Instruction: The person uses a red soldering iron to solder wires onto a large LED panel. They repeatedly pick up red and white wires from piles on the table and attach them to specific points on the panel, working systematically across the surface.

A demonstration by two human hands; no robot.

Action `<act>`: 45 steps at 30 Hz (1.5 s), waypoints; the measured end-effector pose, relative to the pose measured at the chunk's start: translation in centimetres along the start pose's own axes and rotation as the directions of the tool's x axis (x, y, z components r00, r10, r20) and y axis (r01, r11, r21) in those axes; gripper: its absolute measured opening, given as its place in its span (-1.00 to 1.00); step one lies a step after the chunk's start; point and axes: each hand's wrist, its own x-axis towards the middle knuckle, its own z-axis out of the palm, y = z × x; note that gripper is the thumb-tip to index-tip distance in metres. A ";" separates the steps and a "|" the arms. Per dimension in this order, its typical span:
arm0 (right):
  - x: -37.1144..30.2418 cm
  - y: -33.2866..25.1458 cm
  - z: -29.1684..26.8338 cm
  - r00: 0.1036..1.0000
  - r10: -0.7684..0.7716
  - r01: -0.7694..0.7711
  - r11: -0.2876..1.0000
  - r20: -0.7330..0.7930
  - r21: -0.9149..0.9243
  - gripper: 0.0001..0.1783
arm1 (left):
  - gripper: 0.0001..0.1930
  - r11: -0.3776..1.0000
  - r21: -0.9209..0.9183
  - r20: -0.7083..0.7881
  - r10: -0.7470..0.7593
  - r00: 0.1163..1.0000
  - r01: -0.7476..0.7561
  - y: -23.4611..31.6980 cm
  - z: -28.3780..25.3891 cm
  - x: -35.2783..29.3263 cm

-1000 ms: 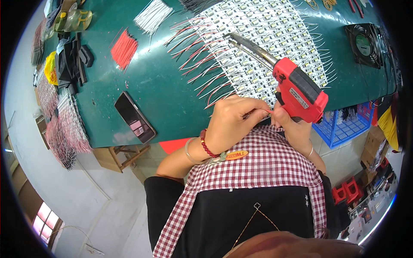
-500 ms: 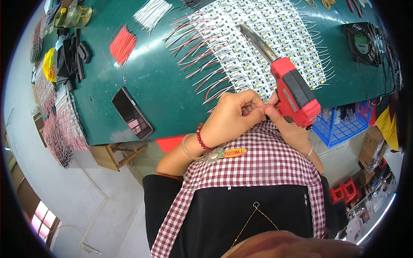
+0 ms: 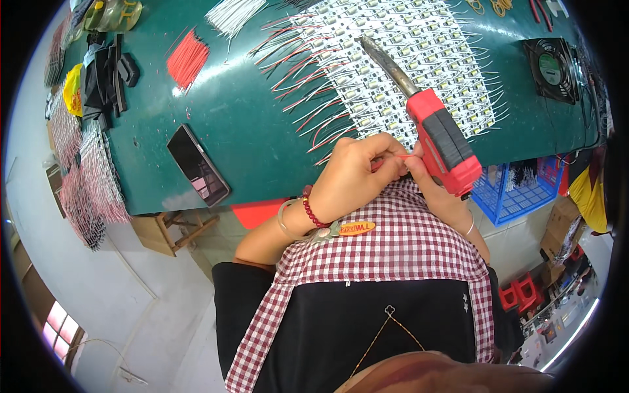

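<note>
My right hand [image 3: 440, 195] is wrapped round a red and black soldering gun [image 3: 444, 134]. The gun's long metal tip points up and left, over a sheet of white LED boards [image 3: 419, 72]. In my left hand [image 3: 354, 175] the fingers are pinched on a thin red wire [image 3: 409, 156]. That wire spans the small gap between my two hands, and my right thumb and fingertips are close to its end. Whether they also grip it, I cannot tell. Red and white leads stick out from the left edge of the boards.
On the green table [image 3: 249, 157] lie a phone [image 3: 198, 165], a bundle of red wires [image 3: 188, 60] and a bundle of white wires [image 3: 232, 16]. A black fan [image 3: 549, 69] stands at the right. Below the right table edge is a blue crate [image 3: 517, 196].
The whole view has shifted slightly. Both hands keep nearly the same pose, with the red wire still between them and the soldering gun still in my right hand.
</note>
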 end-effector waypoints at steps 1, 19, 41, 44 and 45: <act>0.1 0.0 0.0 1.000 -0.013 0.013 1.000 0.002 -0.003 -0.65 | -0.94 1.000 -0.007 -0.012 0.010 1.000 -0.010 -0.1 0.0 0.0; 0.5 -1.2 -0.5 0.997 0.052 -0.072 0.925 0.063 0.374 -0.73 | -0.89 0.921 0.218 -0.071 0.344 0.936 -0.322 -0.5 -0.1 0.2; -1.5 1.6 -2.3 0.979 0.204 -0.177 0.890 -0.019 0.421 -0.82 | -0.84 0.338 0.843 0.119 0.643 0.757 -0.420 -3.1 -8.0 6.1; -1.6 1.9 -1.8 0.962 0.269 -0.227 0.889 -0.052 0.398 -0.85 | -0.83 0.334 0.846 0.125 0.634 0.764 -0.415 -3.0 -8.1 6.1; -1.7 2.1 -1.8 0.961 0.272 -0.234 0.896 -0.049 0.376 -0.84 | -0.83 0.338 0.844 0.126 0.630 0.766 -0.417 -3.1 -8.1 6.2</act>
